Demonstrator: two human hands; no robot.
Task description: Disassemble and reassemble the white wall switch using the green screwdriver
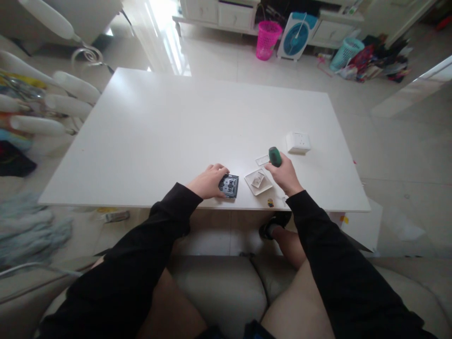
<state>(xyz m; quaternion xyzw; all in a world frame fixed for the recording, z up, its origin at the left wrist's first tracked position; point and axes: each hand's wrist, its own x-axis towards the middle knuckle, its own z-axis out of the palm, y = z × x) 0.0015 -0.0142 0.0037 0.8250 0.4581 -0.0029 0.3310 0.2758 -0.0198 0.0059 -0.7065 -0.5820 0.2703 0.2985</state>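
My left hand (209, 181) grips the left side of a dark, square socket plate (231, 186) at the table's near edge. In my right hand (284, 177) is a screwdriver, closed in the fingers; its green handle (275, 157) sticks up and its shaft is hidden. Left of that hand lies a white square tray-like cover (263, 191) with small white parts (258, 179) in it. A thin white rectangular frame (262, 160) rests just beyond the cover. Further right stands a white boxed wall socket (298, 142).
A small yellow and dark piece (270, 203) lies near the front edge of the white table (169, 127). Past the table are a pink basket (267, 41), a blue fan (295, 37) and a teal basket (347, 53). White lamp arms (76, 87) reach in at the left.
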